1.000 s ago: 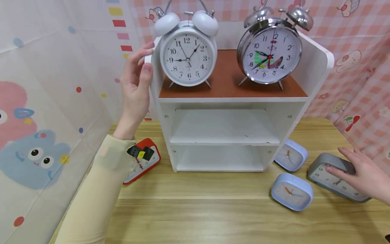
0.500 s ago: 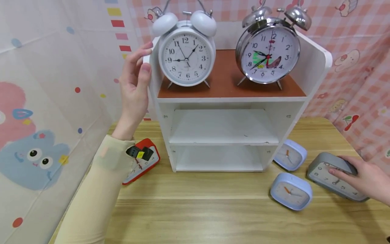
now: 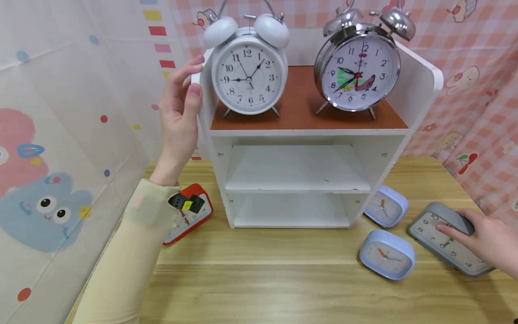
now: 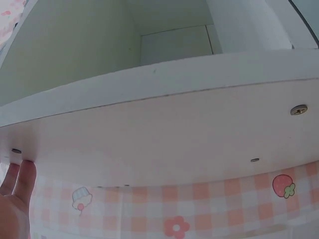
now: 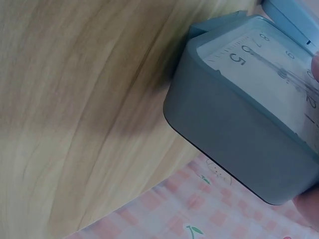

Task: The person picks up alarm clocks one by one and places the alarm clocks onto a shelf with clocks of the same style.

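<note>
My left hand (image 3: 179, 112) touches the upper left side panel of a white shelf unit (image 3: 309, 132), fingers on its outer side and thumb at the front edge. The left wrist view shows two fingertips (image 4: 25, 179) against that panel. At the right, my right hand (image 3: 485, 236) grips a grey rectangular alarm clock (image 3: 435, 237) by its top, thumb over the face and fingers behind. The clock leans back, and in the right wrist view its grey side (image 5: 234, 119) is close over the wooden table (image 5: 89, 99).
A white twin-bell clock (image 3: 250, 76) and a silver twin-bell clock (image 3: 358, 74) stand on the brown top shelf. Two light-blue clocks, one nearer (image 3: 387, 255) and one farther (image 3: 386, 207), sit right of the unit. A red clock (image 3: 204, 195) lies left, partly behind the sleeve.
My right hand has come down onto the grey clock and taken hold of it. The clock has tilted, its lower edge moving toward me. The left hand stays put.
</note>
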{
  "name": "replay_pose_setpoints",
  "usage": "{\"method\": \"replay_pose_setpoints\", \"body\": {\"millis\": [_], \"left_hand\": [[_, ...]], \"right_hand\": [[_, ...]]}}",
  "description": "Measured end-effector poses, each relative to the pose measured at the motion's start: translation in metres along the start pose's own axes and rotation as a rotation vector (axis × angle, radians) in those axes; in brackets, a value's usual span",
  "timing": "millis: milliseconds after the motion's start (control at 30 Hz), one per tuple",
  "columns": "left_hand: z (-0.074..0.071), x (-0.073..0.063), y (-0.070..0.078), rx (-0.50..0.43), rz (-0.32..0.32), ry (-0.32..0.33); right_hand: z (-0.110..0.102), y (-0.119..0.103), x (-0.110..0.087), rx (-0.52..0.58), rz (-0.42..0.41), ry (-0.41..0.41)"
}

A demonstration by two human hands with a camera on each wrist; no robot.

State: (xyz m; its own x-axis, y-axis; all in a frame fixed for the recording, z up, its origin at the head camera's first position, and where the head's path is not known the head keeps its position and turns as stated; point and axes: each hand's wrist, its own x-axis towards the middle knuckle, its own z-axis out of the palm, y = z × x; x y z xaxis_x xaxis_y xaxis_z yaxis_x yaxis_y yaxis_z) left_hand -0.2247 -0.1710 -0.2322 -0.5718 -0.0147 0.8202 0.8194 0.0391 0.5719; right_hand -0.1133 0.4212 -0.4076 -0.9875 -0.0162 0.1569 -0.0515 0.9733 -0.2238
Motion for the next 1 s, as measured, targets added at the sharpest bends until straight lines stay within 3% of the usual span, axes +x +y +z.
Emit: {"method": "replay_pose_setpoints", "body": {"millis": [200, 400, 533, 733, 1000], "left_hand": [[-0.001, 0.000, -0.001, -0.003, 0.022, 0.012], [-0.001, -0.001, -0.001, -0.009, 0.009, 0.018], [-0.002, -0.001, -0.002, -0.019, 0.015, 0.027], [-0.002, -0.001, -0.001, -0.018, 0.016, 0.023], [0.000, -0.001, -0.001, 0.008, 0.011, 0.009]], "right_hand": [[0.004, -0.001, -0.003, -0.022, -0.031, 0.088], [0.006, 0.000, -0.004, -0.024, -0.045, 0.120], [0.002, -0.005, -0.004, -0.043, -0.059, 0.149], [-0.009, -0.016, -0.002, -0.036, -0.142, 0.303], [-0.023, -0.031, -0.003, -0.007, -0.131, 0.378]]}}
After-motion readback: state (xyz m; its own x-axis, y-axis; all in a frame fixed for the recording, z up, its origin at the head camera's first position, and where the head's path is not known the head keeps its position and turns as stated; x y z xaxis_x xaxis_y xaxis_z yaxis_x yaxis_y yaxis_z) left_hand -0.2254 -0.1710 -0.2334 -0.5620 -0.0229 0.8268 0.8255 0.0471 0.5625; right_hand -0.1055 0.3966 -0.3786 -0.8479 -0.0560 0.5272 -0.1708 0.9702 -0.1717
